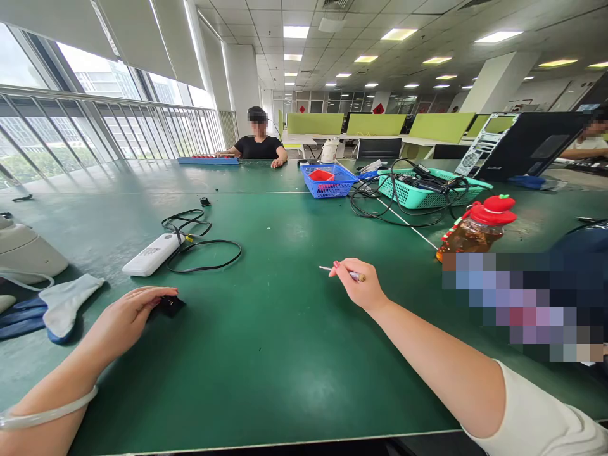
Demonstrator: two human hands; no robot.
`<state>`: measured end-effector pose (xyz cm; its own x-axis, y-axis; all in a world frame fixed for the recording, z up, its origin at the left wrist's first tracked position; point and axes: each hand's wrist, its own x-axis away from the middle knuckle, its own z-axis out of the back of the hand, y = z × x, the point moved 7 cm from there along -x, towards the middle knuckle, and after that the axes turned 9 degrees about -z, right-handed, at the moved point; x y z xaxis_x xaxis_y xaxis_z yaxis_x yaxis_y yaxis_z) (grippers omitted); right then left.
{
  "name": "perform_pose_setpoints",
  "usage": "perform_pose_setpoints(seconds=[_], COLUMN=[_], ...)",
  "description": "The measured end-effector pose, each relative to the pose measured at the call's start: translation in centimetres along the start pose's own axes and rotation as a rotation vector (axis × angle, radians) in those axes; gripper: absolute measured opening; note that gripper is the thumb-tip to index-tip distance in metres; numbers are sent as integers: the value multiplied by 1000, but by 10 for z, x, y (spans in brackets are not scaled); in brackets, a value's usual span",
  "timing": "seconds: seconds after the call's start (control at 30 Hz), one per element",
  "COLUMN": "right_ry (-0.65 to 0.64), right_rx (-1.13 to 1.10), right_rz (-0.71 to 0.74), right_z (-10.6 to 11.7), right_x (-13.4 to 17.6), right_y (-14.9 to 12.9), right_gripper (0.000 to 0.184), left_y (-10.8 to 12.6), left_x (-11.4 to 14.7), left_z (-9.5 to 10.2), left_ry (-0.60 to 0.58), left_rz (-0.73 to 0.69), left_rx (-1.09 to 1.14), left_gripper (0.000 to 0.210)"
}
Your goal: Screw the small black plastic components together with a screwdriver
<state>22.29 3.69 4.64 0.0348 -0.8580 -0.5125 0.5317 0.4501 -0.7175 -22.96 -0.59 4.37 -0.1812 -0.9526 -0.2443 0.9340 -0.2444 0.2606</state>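
My left hand [121,320] is at the left of the green table, fingers together and closed over a small flat black piece [171,306]. The fingers hide part of this piece, so its kind cannot be made out. Out over the middle right, my right hand [358,285] is closed around a small screwdriver [357,277] with a thin metal shaft and a brownish handle end. Its tip points left, well apart from the black piece. Beyond my left hand lies a white power bank [154,254] with a looped black cable [209,268].
Blue-and-white gloves [66,307] lie at the left. Farther back are a blue basket [330,189], a teal basket [412,199] of cables and a red-lidded bottle [475,231]. A person [259,147] sits across the green table [266,380]; a black computer case [527,145] stands right.
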Motion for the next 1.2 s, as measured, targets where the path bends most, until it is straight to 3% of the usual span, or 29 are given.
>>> perform_pose_setpoints(seconds=[0.33,0.43,0.57,0.73,0.83,0.9,0.97,1.07,1.2], right_ry=[-11,-5,-14,-16,-29,-32,-31,-24,-26], right_rx=[14,11,17,13,7,11,17,19,22], right_rz=[18,17,6,35,50,55,62,69,74], right_z=[0,1,1,0,-1,-1,-1,-1,-2], right_x=[1,1,1,1,1,1,1,1,1], right_y=[-2,-3,-2,-4,-5,-6,-6,-6,-4], right_gripper=[48,48,49,46,45,43,43,42,40], left_y=[17,11,-6,-21,-5,16,38,56,50], left_x=[-4,-2,1,6,8,9,7,1,-2], left_z=[-7,-4,-3,4,15,23,21,4,-8], left_ry=[-72,-2,0,-83,34,192,261,169,91], left_rz=[-54,-12,15,208,291,246,106,-75,-93], left_rx=[-144,-230,-225,-207,-194,-179,-161,-149,-169], left_gripper=[48,56,71,58,52,49,45,47,51])
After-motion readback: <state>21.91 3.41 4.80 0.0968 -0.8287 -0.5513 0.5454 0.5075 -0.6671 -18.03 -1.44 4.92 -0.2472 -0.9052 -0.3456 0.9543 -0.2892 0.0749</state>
